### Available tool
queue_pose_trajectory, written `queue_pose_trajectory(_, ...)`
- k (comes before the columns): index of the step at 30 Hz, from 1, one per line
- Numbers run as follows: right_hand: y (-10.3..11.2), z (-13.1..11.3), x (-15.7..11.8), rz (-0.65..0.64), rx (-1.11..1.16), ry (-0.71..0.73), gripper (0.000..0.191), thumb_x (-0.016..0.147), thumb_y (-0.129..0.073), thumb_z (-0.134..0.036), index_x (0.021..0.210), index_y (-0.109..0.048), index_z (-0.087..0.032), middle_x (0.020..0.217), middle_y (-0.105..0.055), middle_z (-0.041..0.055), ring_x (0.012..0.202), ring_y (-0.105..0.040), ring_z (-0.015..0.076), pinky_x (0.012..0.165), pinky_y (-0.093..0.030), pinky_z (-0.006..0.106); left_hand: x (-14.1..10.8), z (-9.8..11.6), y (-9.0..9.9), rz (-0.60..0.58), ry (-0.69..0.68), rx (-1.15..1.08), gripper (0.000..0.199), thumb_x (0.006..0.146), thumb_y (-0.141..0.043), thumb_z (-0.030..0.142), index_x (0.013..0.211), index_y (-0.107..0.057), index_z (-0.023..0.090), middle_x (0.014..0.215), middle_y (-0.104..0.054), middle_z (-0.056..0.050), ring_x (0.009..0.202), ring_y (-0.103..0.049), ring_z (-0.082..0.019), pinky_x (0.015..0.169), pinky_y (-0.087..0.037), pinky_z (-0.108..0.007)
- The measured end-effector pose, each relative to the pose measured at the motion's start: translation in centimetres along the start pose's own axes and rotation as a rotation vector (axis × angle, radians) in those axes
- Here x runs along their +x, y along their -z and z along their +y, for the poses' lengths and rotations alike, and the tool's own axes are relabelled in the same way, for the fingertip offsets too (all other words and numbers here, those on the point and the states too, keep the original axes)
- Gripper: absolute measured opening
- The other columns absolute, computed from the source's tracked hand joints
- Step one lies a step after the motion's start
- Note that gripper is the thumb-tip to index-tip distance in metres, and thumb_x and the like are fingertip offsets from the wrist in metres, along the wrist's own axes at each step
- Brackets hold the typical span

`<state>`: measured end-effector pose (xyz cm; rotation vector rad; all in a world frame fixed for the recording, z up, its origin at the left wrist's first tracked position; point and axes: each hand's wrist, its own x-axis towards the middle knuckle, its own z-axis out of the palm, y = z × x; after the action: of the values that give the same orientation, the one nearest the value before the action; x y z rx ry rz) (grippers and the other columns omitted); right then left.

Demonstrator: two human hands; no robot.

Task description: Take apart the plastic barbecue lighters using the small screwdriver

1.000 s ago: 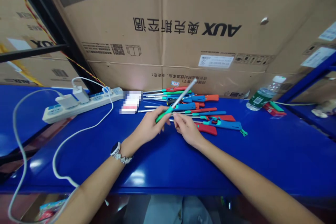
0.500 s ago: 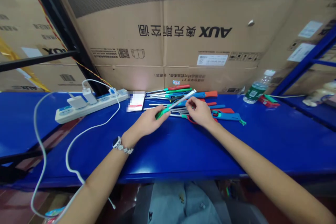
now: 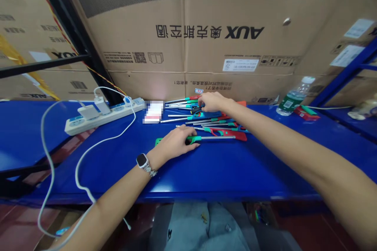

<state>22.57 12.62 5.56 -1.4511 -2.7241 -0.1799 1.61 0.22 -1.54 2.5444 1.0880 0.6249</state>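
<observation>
Left hand (image 3: 176,142) low over green lighter (image 3: 196,139), fingers closed around its handle; lighter lies flat on blue table (image 3: 235,172), near side of the pile, rod pointing right, green butt showing left of the hand. Rod tip overlaps the red lighter (image 3: 241,136) at the pile's near edge.

Right hand (image 3: 212,102) over far side of lighter pile (image 3: 176,120), fingers bent, tips down among the handles; can't tell if they grasp one. Pile: blue, red and green handles, metal rods mostly pointing left, some handles hidden under right hand and forearm.

Small tag (image 3: 199,91) just left of right hand, far side. White card (image 3: 157,111), partly pixelated, left of pile. Power strip (image 3: 88,122) further left, plugs (image 3: 101,106) in it, white cable (image 3: 77,172) looping down over the near edge.

Right side: bottle (image 3: 292,100), green label, upright but leaning in view; red packet (image 3: 306,114) beside it, green item (image 3: 308,110) on top. Big carton (image 3: 188,4) behind, print upside down. Watch (image 3: 141,160) on left wrist.
</observation>
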Motion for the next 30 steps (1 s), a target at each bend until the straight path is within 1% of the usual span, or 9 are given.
queue_pose_trajectory(6, -0.1, -0.3, 0.9, -0.034, -0.052, 0.046, 0.012, 0.065, -0.080, -0.018, 0.074, -0.072, -0.020, 0.075, -0.070, 0.0075, 0.076, -0.067, 0.0253, 0.072, -0.049, 0.035, 0.3, 1.2, 0.3, 0.087, -0.099, -0.055, 0.028, 0.089, -0.070, 0.043, 0.102, -0.063, 0.020, 0.109, -0.064, -0.008, 0.102, -0.061, -0.026, 0.090, -0.049, -0.041)
queue_pose_trajectory(9, 0.5, 0.0, 0.5, 0.038, 0.035, 0.011, 0.019, 0.061, -0.083, -0.016, 0.070, -0.067, -0.020, 0.071, -0.066, 0.0064, 0.077, -0.066, 0.0266, 0.075, -0.047, 0.037, 0.0, 0.8, 2.1, 0.177, -0.084, -0.171, 0.025, 0.092, -0.064, 0.043, 0.099, -0.064, 0.019, 0.099, -0.067, -0.007, 0.093, -0.062, -0.022, 0.086, -0.049, -0.037)
queue_pose_trajectory(11, 1.1, 0.1, -0.2, 0.130, 0.119, 0.000, 0.020, 0.063, -0.081, -0.016, 0.074, -0.065, -0.020, 0.074, -0.066, 0.0061, 0.078, -0.065, 0.0263, 0.075, -0.046, 0.037, -0.3, -0.2, 3.8, 0.187, -0.001, -0.283, 0.024, 0.096, -0.052, 0.038, 0.092, -0.065, 0.018, 0.085, -0.069, -0.005, 0.080, -0.062, -0.019, 0.077, -0.049, -0.034)
queue_pose_trajectory(13, 1.5, -0.2, -1.3, 0.229, 0.258, 0.009, 0.018, 0.068, -0.077, -0.015, 0.078, -0.063, -0.020, 0.077, -0.067, 0.0052, 0.077, -0.064, 0.0236, 0.074, -0.046, 0.036, -1.0, -1.4, 5.3, 0.202, 0.100, -0.338, 0.025, 0.094, -0.045, 0.031, 0.091, -0.066, 0.018, 0.079, -0.069, -0.004, 0.077, -0.063, -0.019, 0.074, -0.048, -0.033)
queue_pose_trajectory(15, 1.6, -1.2, -2.7, 0.329, 0.538, 0.003, 0.016, 0.073, -0.073, -0.016, 0.081, -0.060, -0.020, 0.076, -0.065, 0.0033, 0.073, -0.062, 0.0204, 0.069, -0.047, 0.034, -1.9, -2.4, 6.4, 0.168, 0.188, -0.289, 0.018, 0.086, -0.057, 0.031, 0.091, -0.067, 0.017, 0.079, -0.069, -0.004, 0.075, -0.063, -0.019, 0.071, -0.047, -0.033)
queue_pose_trajectory(17, 1.2, -2.7, -4.2, 0.406, 0.827, -0.035, 0.018, 0.075, -0.072, -0.019, 0.085, -0.058, -0.021, 0.077, -0.065, 0.0022, 0.069, -0.061, 0.0181, 0.063, -0.047, 0.032, -3.1, -3.0, 6.9, 0.087, 0.237, -0.267, 0.023, 0.079, -0.071, 0.036, 0.092, -0.069, 0.017, 0.086, -0.071, -0.005, 0.080, -0.063, -0.020, 0.073, -0.049, -0.034)
queue_pose_trajectory(20, -0.1, -5.4, -5.8, 0.397, 1.160, -0.053, 0.021, 0.078, -0.072, -0.027, 0.091, -0.056, -0.023, 0.074, -0.063, 0.0012, 0.060, -0.059, 0.0167, 0.054, -0.047, 0.032, -4.8, -3.2, 6.9, 0.028, 0.276, -0.263, 0.040, 0.068, -0.084, 0.043, 0.098, -0.072, 0.019, 0.093, -0.071, -0.005, 0.085, -0.062, -0.021, 0.077, -0.050, -0.034)
queue_pose_trajectory(23, -1.7, -7.5, -6.2, 0.376, 1.362, -0.086, 0.025, 0.082, -0.068, -0.030, 0.099, -0.050, -0.026, 0.077, -0.066, 0.0006, 0.051, -0.056, 0.0157, 0.047, -0.047, 0.034, -6.0, -3.4, 6.5, -0.004, 0.304, -0.269, 0.039, 0.070, -0.084, 0.043, 0.100, -0.074, 0.020, 0.085, -0.068, -0.003, 0.078, -0.060, -0.019, 0.072, -0.049, -0.032)
queue_pose_trajectory(30, -4.5, -9.5, -5.9, 0.488, 1.345, -0.016, 0.022, 0.087, -0.062, -0.032, 0.095, -0.042, -0.027, 0.093, -0.070, 0.0042, 0.065, -0.068, 0.0183, 0.064, -0.060, 0.041, -5.5, -3.3, 4.6, 0.006, 0.266, -0.314, 0.034, 0.073, -0.083, 0.040, 0.099, -0.076, 0.019, 0.080, -0.064, 0.000, 0.069, -0.059, -0.015, 0.067, -0.049, -0.030)
